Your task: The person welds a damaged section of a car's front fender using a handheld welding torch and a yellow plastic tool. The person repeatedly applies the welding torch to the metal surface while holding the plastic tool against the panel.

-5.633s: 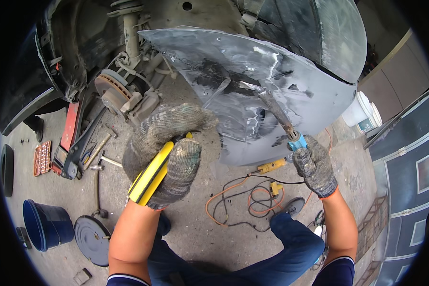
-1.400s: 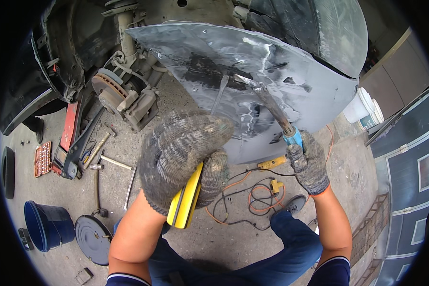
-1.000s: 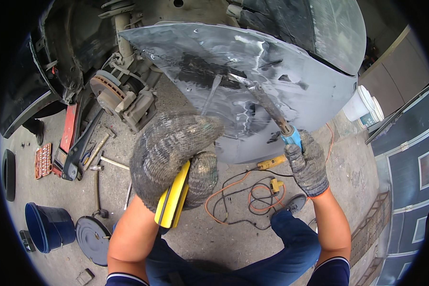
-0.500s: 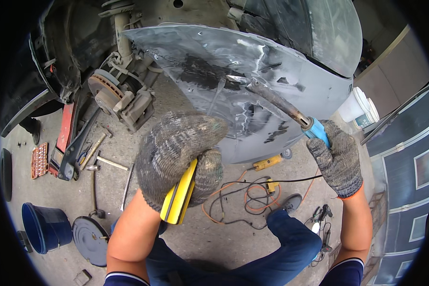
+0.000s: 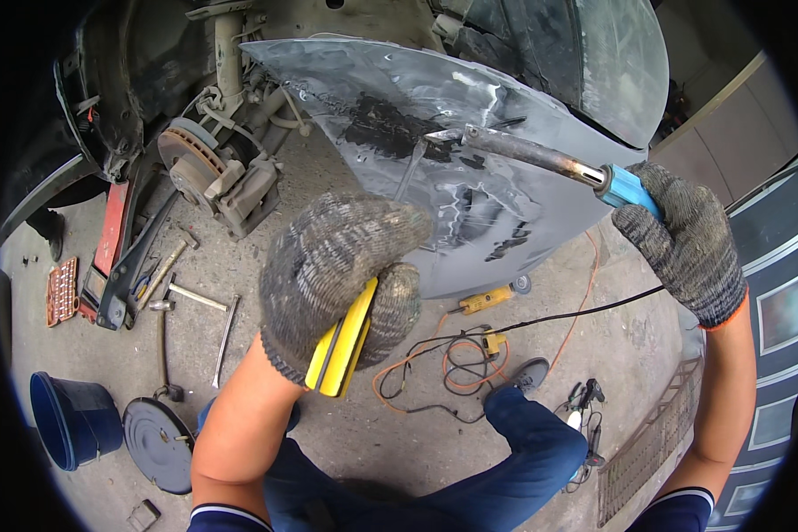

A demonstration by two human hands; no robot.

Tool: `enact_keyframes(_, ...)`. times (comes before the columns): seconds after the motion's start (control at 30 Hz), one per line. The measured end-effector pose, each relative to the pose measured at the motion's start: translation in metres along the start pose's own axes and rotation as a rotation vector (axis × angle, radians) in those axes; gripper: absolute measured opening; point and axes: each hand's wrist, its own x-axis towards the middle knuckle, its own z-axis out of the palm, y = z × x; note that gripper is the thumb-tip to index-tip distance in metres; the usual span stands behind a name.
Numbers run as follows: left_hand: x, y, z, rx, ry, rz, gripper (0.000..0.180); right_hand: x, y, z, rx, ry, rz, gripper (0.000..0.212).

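My gloved left hand (image 5: 332, 266) is closed around the yellow handle of a screwdriver (image 5: 344, 341). Its thin metal shaft slants up toward a black, scraped patch on a grey car body panel (image 5: 541, 182). On the right, my gloved right hand (image 5: 696, 239) grips the blue handle of a soldering iron (image 5: 536, 155) with a long metal barrel. The iron's bright tip lies over the black patch, close to the screwdriver's end; whether the two touch, I cannot tell. White streaks and dark scrapes mark the panel.
A brake disc (image 5: 189, 155) with caliper is exposed at the left, by a red jack (image 5: 113, 226). Hammers (image 5: 161, 341), a blue bucket (image 5: 78, 426) and its lid (image 5: 158, 443) are on the floor. A yellow angle grinder (image 5: 486, 299) and tangled cords (image 5: 434, 377) lie below the panel.
My right hand has moved right and slightly up, and the soldering iron now lies flatter, its tip still over the dark patch. My left hand keeps its hold on the screwdriver, hardly shifted.
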Motion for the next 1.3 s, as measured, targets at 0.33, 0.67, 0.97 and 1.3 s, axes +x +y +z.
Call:
enact_keyframes(0.33,-0.001,0.002,-0.002,-0.009,0.013,-0.021,0.031,0.001,-0.006,-0.007,-0.032,-0.022,0.016,0.045)
enact_keyframes(0.67,0.001,0.004,-0.002,-0.008,-0.004,-0.036,0.032,-0.001,-0.012,-0.010,-0.068,-0.017,0.029,0.043)
enact_keyframes(0.97,0.002,0.003,0.000,-0.045,-0.005,-0.069,0.033,-0.003,-0.017,-0.014,-0.010,-0.047,0.068,0.036)
enact_keyframes(1.3,0.002,0.006,0.002,-0.059,0.006,-0.032,0.021,-0.011,-0.019,-0.002,0.075,-0.063,0.114,0.040)
